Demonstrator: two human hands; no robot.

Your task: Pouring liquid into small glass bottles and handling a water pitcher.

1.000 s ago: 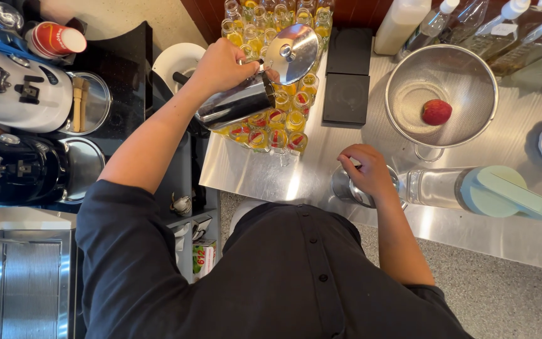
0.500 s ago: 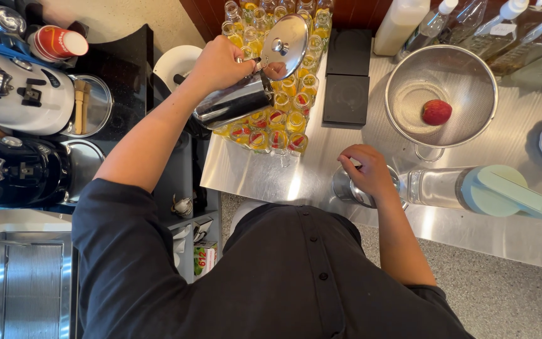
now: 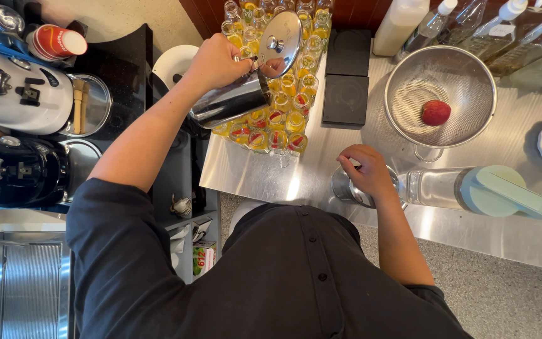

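Right now your left hand (image 3: 216,63) is wrapped around the handle side of a steel pitcher (image 3: 233,100), fingers closed tight on it, and you hold it tilted with its mouth over a cluster of small glasses (image 3: 277,113). The pitcher's hinged lid (image 3: 279,43) stands flipped up, its knob facing you. Those glasses sit in rows on the steel counter (image 3: 522,213), each holding yellow liquid with a red piece in it, and the pitcher's spout end hangs just above the middle rows; whether it touches a rim you cannot tell from this view. Your right hand (image 3: 366,172) rests low on the counter, curled down over a small steel cup (image 3: 347,188), fingers bent around its top so the cup is mostly hidden. Just beside that hand, to its right, lies a clear bottle (image 3: 437,188) on its side with a pale green cap (image 3: 503,191). Farther back stands a wire mesh strainer (image 3: 472,81) with one red fruit (image 3: 436,112) in it. Two dark square coasters (image 3: 346,99) lie between the glasses and the strainer. Off to your left, well apart from the counter, sit a white machine (image 3: 20,94) and a black one (image 3: 14,172).
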